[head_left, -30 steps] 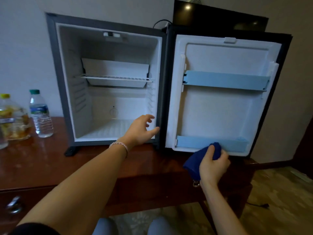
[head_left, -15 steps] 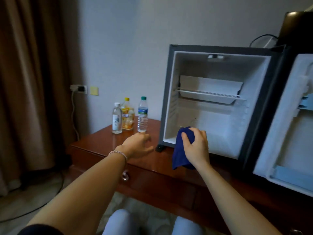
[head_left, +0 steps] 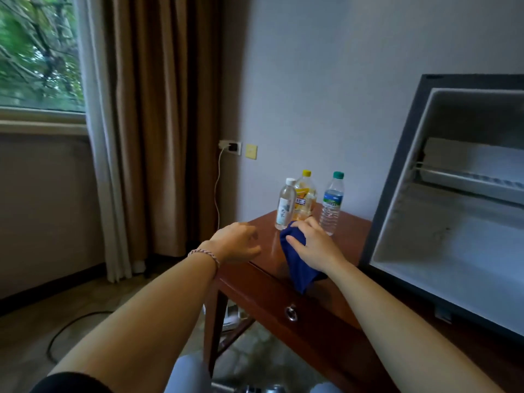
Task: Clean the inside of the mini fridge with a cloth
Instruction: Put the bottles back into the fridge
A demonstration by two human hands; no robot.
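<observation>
the left hand (head_left: 236, 243), fingers loose and holding nothing, hovers at the polished brown wooden tabletop (head_left: 348, 231) edge. just right of it, the right hand (head_left: 313, 246) grips the crumpled dark blue cloth (head_left: 299, 265), now carried leftward toward three clear plastic bottles (head_left: 307, 198). the open white-lined mini fridge (head_left: 453, 222) sits far right, so wiping seems paused.

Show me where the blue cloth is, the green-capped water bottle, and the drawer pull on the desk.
blue cloth (head_left: 300, 272): head view, hanging fold below the right hand.
green-capped water bottle (head_left: 331, 204): head view, middle of the body.
drawer pull (head_left: 291, 312): head view, metal ring on the drawer front.
</observation>
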